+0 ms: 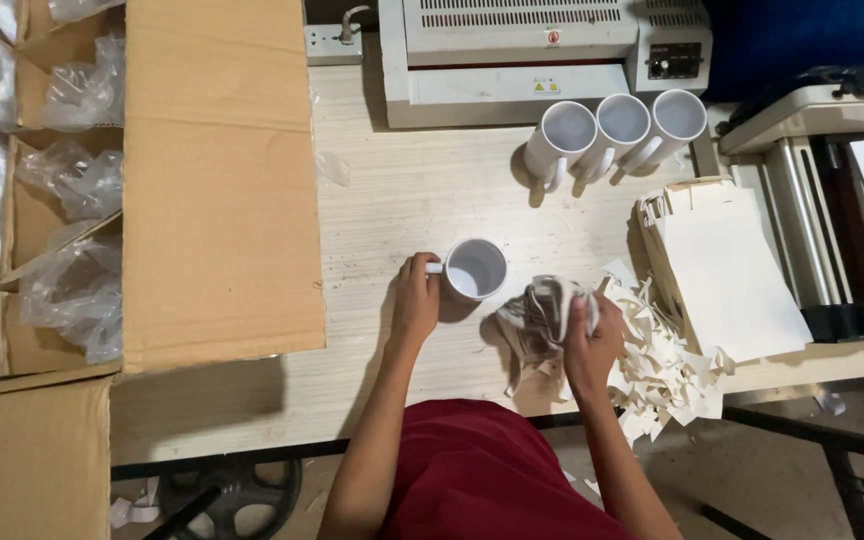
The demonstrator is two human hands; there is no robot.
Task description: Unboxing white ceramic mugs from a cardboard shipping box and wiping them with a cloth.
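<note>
Here the left hand (414,300) is gripping the handle of a white mug (476,269) standing upright on the table (402,190), while the right hand (592,345) is clenching a crumpled rag (542,312) just beside it. Paper scraps (667,370) are lying nearby; three mugs (617,130) are sitting farther back.

A white mug (476,268) stands upright mid-table, mouth open, handle pointing left. Just right of it is a crumpled grey-white cloth (544,312).
</note>
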